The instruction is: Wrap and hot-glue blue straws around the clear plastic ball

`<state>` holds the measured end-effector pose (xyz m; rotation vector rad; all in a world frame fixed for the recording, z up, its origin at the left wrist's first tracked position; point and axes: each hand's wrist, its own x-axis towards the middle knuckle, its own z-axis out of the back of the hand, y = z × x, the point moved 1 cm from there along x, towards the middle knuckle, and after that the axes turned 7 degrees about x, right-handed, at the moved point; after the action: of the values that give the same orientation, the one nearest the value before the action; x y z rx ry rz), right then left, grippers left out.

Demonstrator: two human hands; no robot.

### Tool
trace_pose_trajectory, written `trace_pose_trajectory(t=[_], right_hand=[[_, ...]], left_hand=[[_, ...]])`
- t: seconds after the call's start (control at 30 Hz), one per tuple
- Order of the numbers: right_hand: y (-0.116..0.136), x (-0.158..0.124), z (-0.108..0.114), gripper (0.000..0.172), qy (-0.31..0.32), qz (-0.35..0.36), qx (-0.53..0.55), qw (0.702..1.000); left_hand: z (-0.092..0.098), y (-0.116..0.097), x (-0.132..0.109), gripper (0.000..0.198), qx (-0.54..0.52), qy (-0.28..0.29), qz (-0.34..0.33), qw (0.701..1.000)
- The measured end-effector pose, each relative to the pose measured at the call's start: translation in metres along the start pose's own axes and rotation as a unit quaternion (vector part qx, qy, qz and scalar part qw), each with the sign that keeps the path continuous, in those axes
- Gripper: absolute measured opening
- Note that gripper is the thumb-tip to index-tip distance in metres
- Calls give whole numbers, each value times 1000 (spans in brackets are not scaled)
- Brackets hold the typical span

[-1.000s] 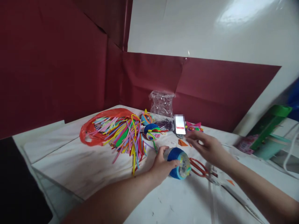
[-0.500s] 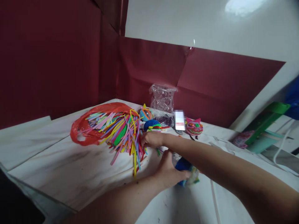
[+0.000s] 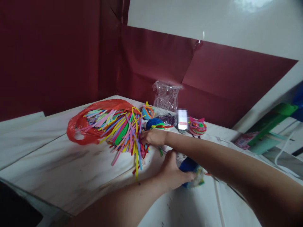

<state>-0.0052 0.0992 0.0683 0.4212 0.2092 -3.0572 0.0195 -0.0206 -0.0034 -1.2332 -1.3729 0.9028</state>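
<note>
My left hand [image 3: 174,171] is wrapped round a rounded blue craft piece [image 3: 189,167] with a pale, multicoloured end, held just over the table; its far side lies behind my right forearm. My right hand [image 3: 153,137] reaches across above it to the right edge of a big heap of colourful pipe cleaners [image 3: 123,129]. Its fingers are bent together among the red and purple stems, and what they pinch is hidden. The heap spills from a red plastic bag [image 3: 80,138]. Just behind my right hand sits a blue piece with green and yellow strips [image 3: 154,123].
A crumpled clear plastic package [image 3: 167,96] stands by the wall. In front are a blue-and-orange craft piece [image 3: 148,112], a lit phone [image 3: 182,119] and a pink eared craft face [image 3: 197,127]. Green and pale teal containers [image 3: 270,142] stand at the right edge.
The view has shifted slightly. My right hand stays at the heap's edge, its fingers slightly further into the stems. My left hand keeps the blue piece in nearly the same place.
</note>
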Motion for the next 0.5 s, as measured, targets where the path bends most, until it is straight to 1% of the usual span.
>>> trace_pose_trajectory(t=[0.1,0.17,0.3,0.37,0.43,0.5], right_hand=[[-3,-4,5,28,-21,-15,-7,1000],[-5,-4,7,29,-41,-37,-17,998],[-7,4,12,20,-77,-103,-30,991],[-9,6,15,16,-89,-120,-25,988],[-9,6,18,13,-90,-112,-13,990],[-7,4,18,13,-79,-84,3,993]], left_hand=[[1,0,1,69,63,-15,-26,998],[1,1,3,67,73,-17,-27,997],[2,1,6,67,69,-22,-33,997],[4,0,7,67,65,-31,-30,997],[5,-2,8,66,72,-40,-21,996],[6,-3,9,66,86,-41,-19,995]])
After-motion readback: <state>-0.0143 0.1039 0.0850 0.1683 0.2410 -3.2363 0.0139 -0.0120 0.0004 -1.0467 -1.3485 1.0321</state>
